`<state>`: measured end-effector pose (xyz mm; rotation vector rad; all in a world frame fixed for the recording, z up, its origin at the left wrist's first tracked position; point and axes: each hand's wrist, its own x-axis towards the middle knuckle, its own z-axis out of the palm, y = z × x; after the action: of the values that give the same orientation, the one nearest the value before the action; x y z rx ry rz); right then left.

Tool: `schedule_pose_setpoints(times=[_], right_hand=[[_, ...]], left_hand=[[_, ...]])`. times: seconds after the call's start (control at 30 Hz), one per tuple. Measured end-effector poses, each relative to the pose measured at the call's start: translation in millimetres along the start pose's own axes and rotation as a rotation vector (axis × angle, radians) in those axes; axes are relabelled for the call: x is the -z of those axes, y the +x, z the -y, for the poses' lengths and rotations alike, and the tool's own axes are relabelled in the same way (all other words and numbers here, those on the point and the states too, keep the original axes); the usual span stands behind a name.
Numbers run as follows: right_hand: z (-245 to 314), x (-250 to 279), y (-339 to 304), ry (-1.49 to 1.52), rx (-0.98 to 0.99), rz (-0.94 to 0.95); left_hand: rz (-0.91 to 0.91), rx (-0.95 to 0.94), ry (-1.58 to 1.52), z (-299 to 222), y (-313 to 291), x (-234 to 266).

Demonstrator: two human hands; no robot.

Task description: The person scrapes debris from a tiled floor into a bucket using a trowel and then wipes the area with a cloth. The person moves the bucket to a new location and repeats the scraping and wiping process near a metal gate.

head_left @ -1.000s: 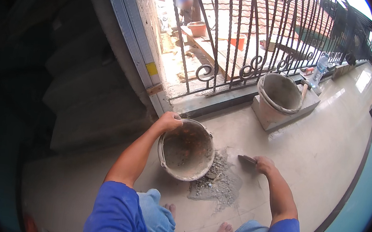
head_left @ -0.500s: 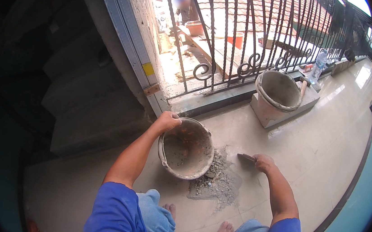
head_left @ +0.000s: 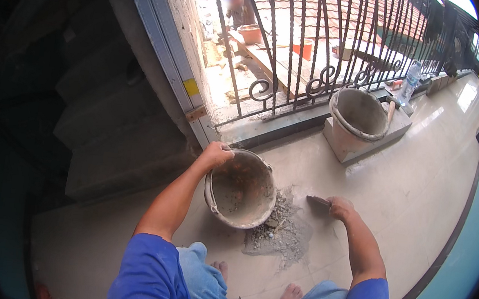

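My left hand [head_left: 215, 155] is closed on the upper left rim of a mortar-stained bucket [head_left: 241, 187]. The bucket tilts toward me and shows its inside, with grey residue and reddish patches on the wall. At its right lower edge a pile of grey rubble and mortar crumbs [head_left: 280, 232] lies on the tiles. Right of this pile, my right hand [head_left: 340, 208] grips a thin, flat, dark piece [head_left: 318, 201], held low near the floor. That piece resembles a trowel blade, but any handle is hidden in the fist.
Ahead, a second bucket [head_left: 360, 115] stands by a pale block [head_left: 396, 128] with a hammer [head_left: 391, 111] on it. A water bottle [head_left: 411, 83] stands near the iron railing [head_left: 300, 51]. Beyond it a person [head_left: 239, 10] is near an orange tub [head_left: 250, 33]. Dark steps [head_left: 116, 160] lie left.
Both hands keep their holds, and the bucket and rubble look the same. Beyond the railing, the person has shifted slightly.
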<state>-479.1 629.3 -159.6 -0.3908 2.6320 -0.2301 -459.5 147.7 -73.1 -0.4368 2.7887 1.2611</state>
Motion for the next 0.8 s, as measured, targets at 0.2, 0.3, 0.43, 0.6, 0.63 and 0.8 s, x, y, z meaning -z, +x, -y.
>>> schedule_pose_setpoints(times=[0.2, 0.3, 0.43, 0.6, 0.63, 0.8], right_hand=[[0.2, 0.9, -1.9, -0.006, 0.011, -0.002], [0.1, 0.9, -2.5, 0.000, 0.007, -0.002], [-0.4, 0.8, -1.6, 0.006, 0.007, 0.003], [-1.2, 0.9, 0.4, 0.000, -0.005, 0.014], [-1.2, 0.9, 0.6, 0.002, -0.005, 0.012], [-1.0, 0.9, 1.9, 0.008, -0.005, 0.011]], left_hand=[[-0.010, 0.003, 0.002, 0.4, -0.4, -0.8], [0.003, 0.013, 0.010, -2.3, -2.1, 0.4], [0.022, 0.016, -0.026, -5.9, -3.7, 1.7], [0.001, 0.016, -0.016, -6.3, -4.2, 0.7], [-0.003, -0.001, -0.015, -5.9, -3.8, 0.5], [0.017, 0.046, 0.012, -2.7, 1.0, 0.1]])
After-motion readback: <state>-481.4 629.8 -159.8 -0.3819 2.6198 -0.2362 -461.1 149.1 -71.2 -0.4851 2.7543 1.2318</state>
